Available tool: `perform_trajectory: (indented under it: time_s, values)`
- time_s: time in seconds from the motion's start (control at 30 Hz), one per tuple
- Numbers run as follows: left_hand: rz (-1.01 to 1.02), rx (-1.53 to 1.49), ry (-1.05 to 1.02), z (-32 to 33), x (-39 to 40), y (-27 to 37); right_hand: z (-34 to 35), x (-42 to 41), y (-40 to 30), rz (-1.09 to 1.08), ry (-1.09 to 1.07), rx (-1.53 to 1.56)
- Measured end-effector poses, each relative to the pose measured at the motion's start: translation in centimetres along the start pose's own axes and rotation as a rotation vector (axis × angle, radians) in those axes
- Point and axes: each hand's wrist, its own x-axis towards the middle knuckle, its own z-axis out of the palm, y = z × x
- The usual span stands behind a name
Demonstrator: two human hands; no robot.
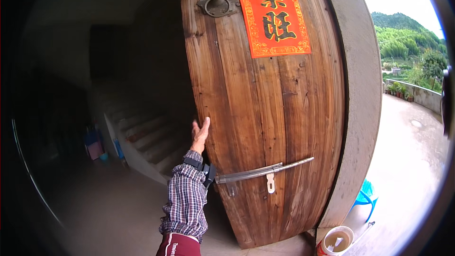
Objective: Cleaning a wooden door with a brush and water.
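Note:
My left hand (201,135) reaches up to the free edge of a brown wooden door leaf (245,96), its fingers spread. It is against or very near that edge; contact is not certain. The arm wears a plaid sleeve with a black strapped device at the wrist. Below and right of the hand, a metal slide bolt (249,173) with a hanging hasp plate (271,182) crosses the door. Higher up are a ring-shaped metal door pull (217,5) and a red paper sheet (273,17) bearing black characters. My right hand is out of view.
A dim interior with concrete stairs (153,142) lies left of the door. Along the right runs a concrete door jamb (362,96). Outside stand a bucket of murky liquid (336,243) and a blue plastic stool (368,195); potted plants (400,89) line a low wall.

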Motion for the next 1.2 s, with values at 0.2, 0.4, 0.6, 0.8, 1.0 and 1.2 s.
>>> perform_trajectory:
  time_s: [0.2,0.4,0.6,0.8,1.0,1.2]
  values:
    - [0.087,-0.006,-0.025,1.9,0.3,-2.0,-6.9,4.8,-5.6,-0.114,0.062,0.181]
    - [0.264,0.101,0.275,2.0,0.5,-4.6,-30.3,8.9,-25.1,-0.480,0.143,0.526]
    - [0.304,0.052,0.143,2.3,-1.3,-1.6,-56.2,3.9,-46.7,-1.259,0.445,0.659]
    - [0.302,0.085,0.171,1.9,-1.2,-2.5,-74.9,3.0,-63.7,-1.793,1.176,0.244]
    - [0.354,0.104,0.234,2.1,-1.9,-2.4,-86.7,2.0,-74.7,-1.508,1.494,0.370]
    - [0.373,0.123,0.278,2.2,-2.0,-3.0,-90.2,2.4,-79.2,-1.432,1.591,0.427]
